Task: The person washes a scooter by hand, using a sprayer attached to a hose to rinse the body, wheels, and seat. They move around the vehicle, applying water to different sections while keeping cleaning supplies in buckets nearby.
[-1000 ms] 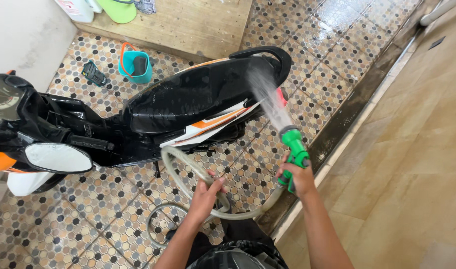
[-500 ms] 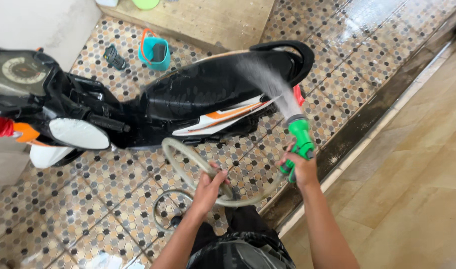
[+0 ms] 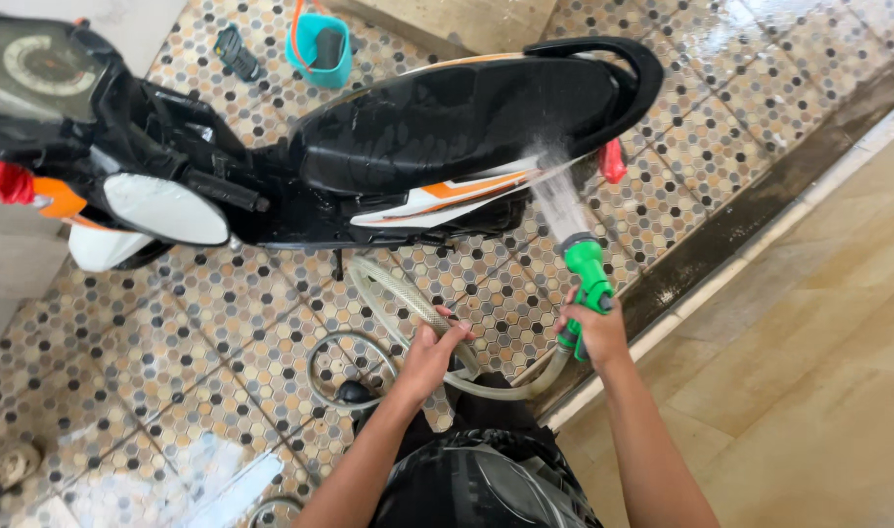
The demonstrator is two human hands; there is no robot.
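Observation:
A black, white and orange scooter [image 3: 388,147] stands across the wet tiled floor, its black seat [image 3: 457,112] facing me. My right hand [image 3: 593,328] grips a green spray nozzle [image 3: 586,269] that throws water at the scooter's rear side panel. My left hand [image 3: 429,350] is closed around the clear ribbed hose [image 3: 398,298], which loops over the floor and back to the nozzle.
A teal bucket [image 3: 320,44] and a dark brush [image 3: 234,51] sit beyond the scooter. A dark drain channel [image 3: 750,220] runs along a beige stone step at right. A black helmet-like object [image 3: 476,484] is just below me. White wall at left.
The view has shifted so the scooter sits more centred and lower. The spray has dropped from the seat's rear toward the side panel. Both hands keep their grips.

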